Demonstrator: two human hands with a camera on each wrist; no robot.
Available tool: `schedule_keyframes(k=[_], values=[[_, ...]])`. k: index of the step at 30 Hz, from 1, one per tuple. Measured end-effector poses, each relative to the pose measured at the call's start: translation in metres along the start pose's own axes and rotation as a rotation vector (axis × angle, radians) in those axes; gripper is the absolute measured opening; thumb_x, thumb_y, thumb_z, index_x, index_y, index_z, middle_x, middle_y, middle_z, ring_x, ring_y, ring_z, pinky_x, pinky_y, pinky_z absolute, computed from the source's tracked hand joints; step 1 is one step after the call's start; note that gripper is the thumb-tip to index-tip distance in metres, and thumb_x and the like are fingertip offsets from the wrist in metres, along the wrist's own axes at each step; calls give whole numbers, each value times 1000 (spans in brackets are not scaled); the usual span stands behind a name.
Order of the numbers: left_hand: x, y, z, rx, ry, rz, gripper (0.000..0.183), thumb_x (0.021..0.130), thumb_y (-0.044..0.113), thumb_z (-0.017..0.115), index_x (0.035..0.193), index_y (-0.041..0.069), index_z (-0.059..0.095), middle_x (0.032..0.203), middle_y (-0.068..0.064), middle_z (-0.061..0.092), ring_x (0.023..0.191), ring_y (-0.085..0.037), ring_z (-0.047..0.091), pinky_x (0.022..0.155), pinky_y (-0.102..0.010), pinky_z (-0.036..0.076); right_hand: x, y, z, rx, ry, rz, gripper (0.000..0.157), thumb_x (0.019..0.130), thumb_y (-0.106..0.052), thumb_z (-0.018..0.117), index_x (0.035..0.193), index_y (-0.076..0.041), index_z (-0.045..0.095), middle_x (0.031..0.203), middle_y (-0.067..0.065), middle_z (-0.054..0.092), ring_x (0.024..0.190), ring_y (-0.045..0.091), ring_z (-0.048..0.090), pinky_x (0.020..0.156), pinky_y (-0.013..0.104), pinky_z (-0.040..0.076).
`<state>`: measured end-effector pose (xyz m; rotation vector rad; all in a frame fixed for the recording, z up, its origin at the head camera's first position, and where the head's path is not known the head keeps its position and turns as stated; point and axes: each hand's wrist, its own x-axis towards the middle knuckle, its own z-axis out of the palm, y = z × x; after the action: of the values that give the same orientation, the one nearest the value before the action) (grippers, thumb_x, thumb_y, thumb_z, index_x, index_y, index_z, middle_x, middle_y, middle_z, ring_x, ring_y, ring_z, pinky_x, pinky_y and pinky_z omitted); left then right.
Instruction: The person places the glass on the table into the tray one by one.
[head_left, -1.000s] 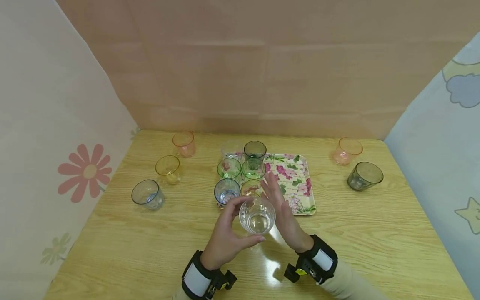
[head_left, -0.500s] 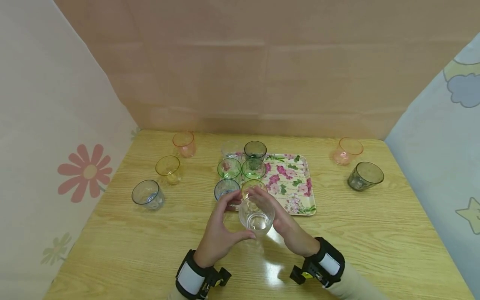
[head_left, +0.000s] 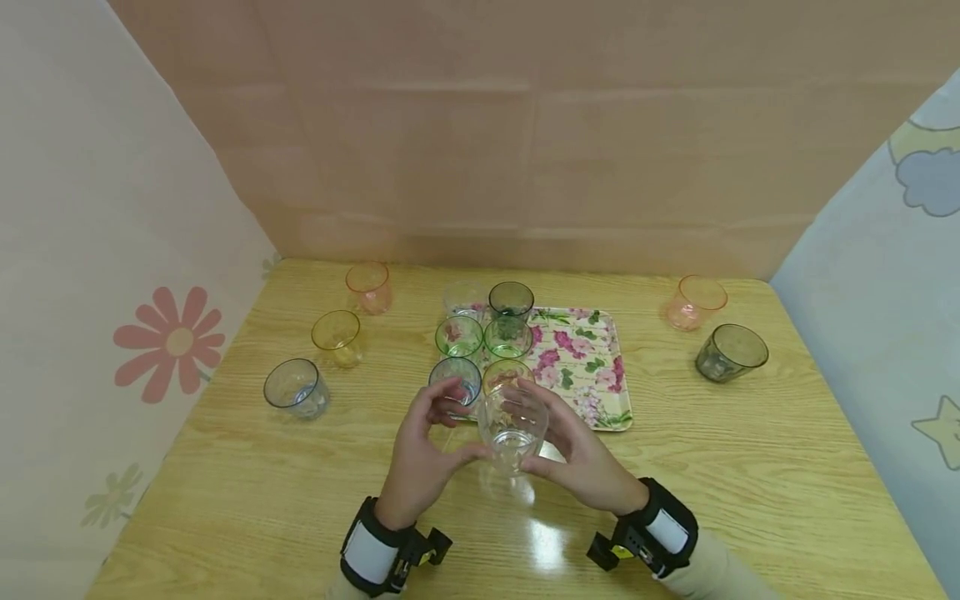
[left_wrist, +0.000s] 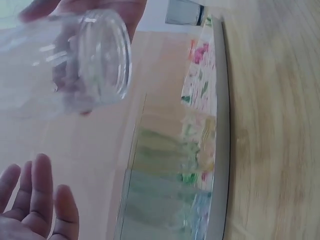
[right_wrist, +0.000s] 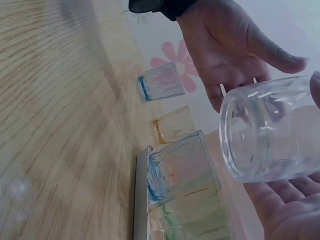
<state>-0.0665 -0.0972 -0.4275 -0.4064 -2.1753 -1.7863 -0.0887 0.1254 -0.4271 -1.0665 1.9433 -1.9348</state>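
Wood-grain table before brown backdrop

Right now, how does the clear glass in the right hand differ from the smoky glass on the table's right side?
Colour: the clear glass is colourless, while the smoky glass has a dark tint. Support: the right hand holds the clear glass in the air, while the smoky glass rests on the table. Both are see-through and open-topped.
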Motion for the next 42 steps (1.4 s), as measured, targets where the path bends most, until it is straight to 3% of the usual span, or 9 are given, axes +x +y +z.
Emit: schedule_keyframes(k=[5,9,12,15,18,24,29,35,42], values=[[5,-12,-18,19,200,-47,32,93,7,56,123,-6,52,108,-16,56,89,-24,56,74,-26,50,0,2,-2,-5,31,-22,88,79,13,64,151,2,16,149,24,34,131,32,41,106,44,34],[13,-33,-32,174,274,-161,29,96,10,52,119,-8,56,105,-19,58,86,-28,58,67,-25,53,-1,2,-4,-20,41,-37,91,77,12,66,151,4,13,145,32,34,131,30,41,106,44,34],[18,-53,-40,222,217,-310,30,95,9,54,121,-7,59,100,-22,61,80,-33,62,60,-27,54,-1,3,-6,-23,46,-40,91,76,13,66,151,5,15,142,35,35,131,29,41,106,44,34],[23,-68,-44,279,117,-456,31,96,13,55,121,-3,63,95,-18,65,75,-29,63,56,-28,52,-2,2,-9,-18,61,-24,88,76,14,66,150,5,18,142,32,36,130,29,42,106,40,35],[27,-76,-44,336,24,-522,29,95,16,56,117,1,67,92,-15,68,78,-25,63,63,-34,52,-2,-1,-14,-18,78,-11,86,76,15,65,149,6,20,143,30,36,130,29,42,106,38,35],[31,-81,-36,405,-40,-542,24,90,16,63,108,3,73,102,-9,71,97,-22,63,84,-41,50,3,-11,-31,-28,89,-36,83,75,19,63,146,8,23,144,31,35,130,30,42,103,40,39],[29,-81,-33,387,-20,-537,24,84,17,70,103,4,74,94,-8,72,88,-19,66,79,-38,53,9,-17,-51,-23,121,-78,79,76,23,59,144,13,20,143,29,35,130,29,40,105,36,37],[28,-82,-32,431,-19,-556,23,84,18,70,103,6,74,91,-6,72,85,-18,66,77,-38,52,22,-13,-75,-108,232,54,72,84,13,59,144,8,19,141,28,31,131,29,37,107,35,35],[29,-81,-31,437,-19,-577,22,83,18,71,102,6,75,90,-5,72,84,-17,66,78,-38,52,42,8,-98,-235,356,210,73,87,-6,66,142,4,18,140,20,34,131,35,35,108,54,27]])
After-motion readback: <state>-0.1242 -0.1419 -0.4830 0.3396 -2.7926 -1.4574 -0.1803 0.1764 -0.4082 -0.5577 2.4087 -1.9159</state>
